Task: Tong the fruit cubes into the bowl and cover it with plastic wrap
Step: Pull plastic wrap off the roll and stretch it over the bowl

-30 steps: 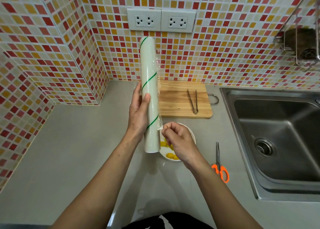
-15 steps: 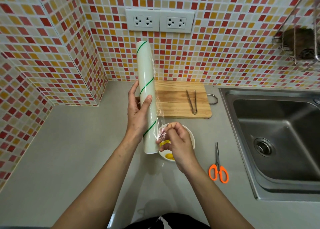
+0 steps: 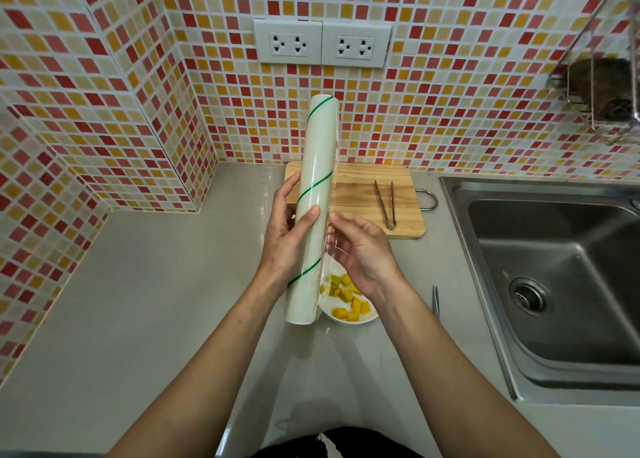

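My left hand [image 3: 289,239] grips a long white roll of plastic wrap [image 3: 317,167] with a green spiral stripe, held nearly upright above the counter. My right hand [image 3: 363,250] pinches the loose clear film edge [image 3: 329,250] at the roll's right side. Beneath them a white bowl [image 3: 360,319] holds yellow fruit cubes [image 3: 346,298], partly hidden by the roll and my right wrist. Metal tongs [image 3: 385,203] lie on a wooden cutting board [image 3: 360,194] behind.
A steel sink [image 3: 554,277] fills the right side. Scissors [image 3: 435,302] lie between bowl and sink, mostly hidden by my right arm. Tiled walls with two sockets [image 3: 322,44] stand behind; a wire rack [image 3: 602,87] hangs top right. Grey counter [image 3: 138,302] spreads left.
My right hand has risen from the roll's lower end to its middle, with the film edge in its fingers. The bowl's cubes show more. The roll has tilted slightly.
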